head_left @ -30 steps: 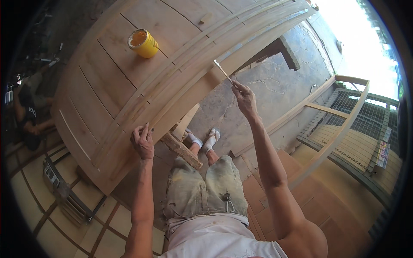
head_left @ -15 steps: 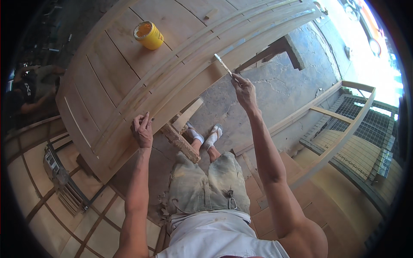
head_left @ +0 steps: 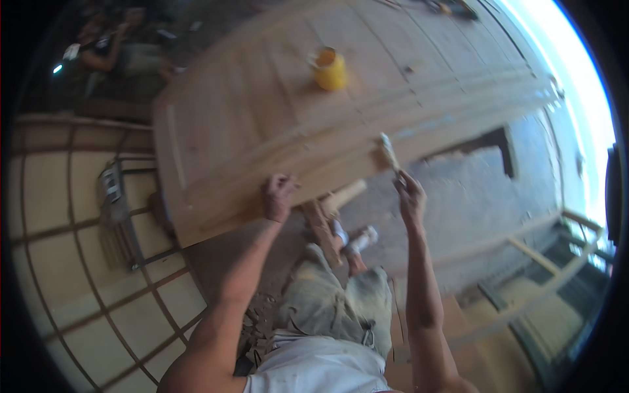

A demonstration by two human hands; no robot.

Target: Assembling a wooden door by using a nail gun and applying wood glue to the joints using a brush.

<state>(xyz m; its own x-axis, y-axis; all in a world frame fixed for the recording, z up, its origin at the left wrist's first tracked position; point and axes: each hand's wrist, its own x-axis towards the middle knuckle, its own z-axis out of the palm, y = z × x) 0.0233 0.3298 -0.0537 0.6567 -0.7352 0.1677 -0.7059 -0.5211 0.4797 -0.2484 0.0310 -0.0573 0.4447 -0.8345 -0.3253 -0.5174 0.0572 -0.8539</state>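
A large wooden panel [head_left: 242,111] with long grooves and pale filler streaks lies flat before me, perhaps a door. My left hand [head_left: 280,198] rests at its near edge, fingers loosely bent and slightly apart, holding nothing I can see. Past that edge, my right hand [head_left: 411,196] pinches a slim pale tool [head_left: 389,152] with a whitish tip. Its tip is over the panel's near border; blur hides whether it is a brush or a spatula. A yellow tub [head_left: 329,71], smeared around its rim, stands upright on the panel beyond my hands.
Rough timber [head_left: 321,230] props stand below the near edge, by my feet. A wooden frame [head_left: 524,304] leans at the right. At the left lie gridded panels [head_left: 72,275] and a grey metal rack [head_left: 121,216]. Another person [head_left: 108,56] sits at the far left.
My view has swung, so the panel, tub and both hands appear farther right and the panel looks more level. The right hand still grips the slim tool; the left stays at the edge.
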